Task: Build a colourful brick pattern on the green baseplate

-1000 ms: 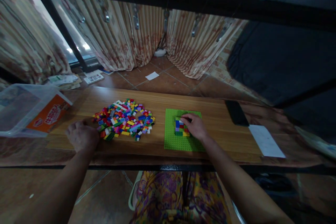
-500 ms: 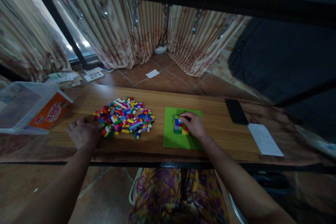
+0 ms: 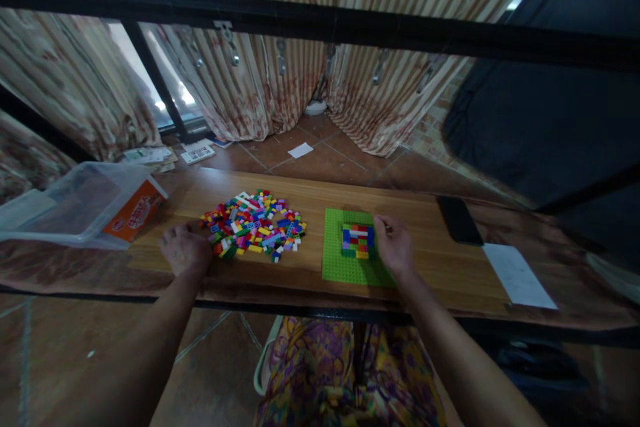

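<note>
My left hand (image 3: 184, 248) rests on the wooden board with its fingers apart, at the left edge of a loose pile of small toy building bricks (image 3: 260, 230) in many colours. My right hand (image 3: 396, 245) is over the right side of a green studded baseplate (image 3: 333, 269), its fingers loosely bent and slightly apart, and I see nothing between them. Beside those fingers, on the baseplate, stands a low block of joined bricks (image 3: 358, 240) in blue, red, white, green and yellow. Part of the baseplate is hidden by my right hand.
A clear plastic bin (image 3: 85, 207) with an orange label stands at the left. A black phone (image 3: 459, 220) and a white paper sheet (image 3: 519, 275) lie at the right. A dark metal bar (image 3: 300, 19) with hooks crosses beyond the board (image 3: 435, 287).
My right hand has moved off the top of the joined bricks to their right side, uncovering them. My left hand stays by the pile. The whole view has shifted a little.
</note>
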Available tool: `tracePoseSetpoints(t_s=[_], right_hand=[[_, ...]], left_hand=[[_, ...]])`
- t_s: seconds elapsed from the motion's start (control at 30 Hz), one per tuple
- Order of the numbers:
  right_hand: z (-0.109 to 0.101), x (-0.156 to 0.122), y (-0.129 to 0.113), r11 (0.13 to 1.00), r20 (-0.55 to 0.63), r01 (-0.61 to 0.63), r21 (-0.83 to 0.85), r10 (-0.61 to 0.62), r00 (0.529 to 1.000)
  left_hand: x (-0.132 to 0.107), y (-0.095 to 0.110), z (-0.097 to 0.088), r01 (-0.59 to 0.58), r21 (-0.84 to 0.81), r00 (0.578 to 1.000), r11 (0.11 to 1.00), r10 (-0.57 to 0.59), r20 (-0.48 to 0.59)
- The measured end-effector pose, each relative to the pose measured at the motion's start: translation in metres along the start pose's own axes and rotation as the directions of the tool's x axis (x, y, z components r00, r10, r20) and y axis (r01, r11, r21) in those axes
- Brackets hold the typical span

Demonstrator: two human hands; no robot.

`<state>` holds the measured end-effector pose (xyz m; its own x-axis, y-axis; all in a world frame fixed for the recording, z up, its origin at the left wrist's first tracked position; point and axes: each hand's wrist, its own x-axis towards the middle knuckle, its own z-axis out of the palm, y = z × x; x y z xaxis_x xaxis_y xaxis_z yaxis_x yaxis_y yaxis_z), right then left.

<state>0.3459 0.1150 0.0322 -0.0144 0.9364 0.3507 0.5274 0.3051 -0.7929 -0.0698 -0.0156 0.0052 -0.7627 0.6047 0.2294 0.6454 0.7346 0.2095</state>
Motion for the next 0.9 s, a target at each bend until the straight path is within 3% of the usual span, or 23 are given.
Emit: tracePoseSetpoints(t_s=[0.07, 0.13, 0.37, 0.7, 0.9], right_hand=[[0.004, -0.013, -0.017, 0.998, 0.009, 0.061, 0.010, -0.061, 0.998], [0.016, -0.029, -0.035, 0.990, 0.104, 0.136, 0.024, -0.138, 0.985], [0.077, -0.074, -0.077, 0.953, 0.396, 0.299, 0.043, -0.291, 0.871], [0.137, -0.063, -0.116, 0.879, 0.547, 0.469, -0.088, -0.351, 0.760], [0.153, -0.062, -0.119, 0.859, 0.582, 0.489, -0.152, -0.322, 0.747]], left_hand=[[-0.001, 0.001, -0.001, 0.004, -0.014, 1.000, 1.000, -0.004, -0.002], [-0.002, 0.003, -0.002, 0.017, -0.033, 1.000, 0.999, -0.017, -0.008], [-0.003, 0.001, -0.001, 0.017, -0.076, 0.999, 0.997, -0.019, -0.033], [-0.006, 0.002, -0.003, 0.006, -0.062, 0.999, 0.998, -0.008, -0.034], [-0.006, 0.001, -0.003, 0.022, -0.096, 0.999, 0.995, -0.026, -0.041]])
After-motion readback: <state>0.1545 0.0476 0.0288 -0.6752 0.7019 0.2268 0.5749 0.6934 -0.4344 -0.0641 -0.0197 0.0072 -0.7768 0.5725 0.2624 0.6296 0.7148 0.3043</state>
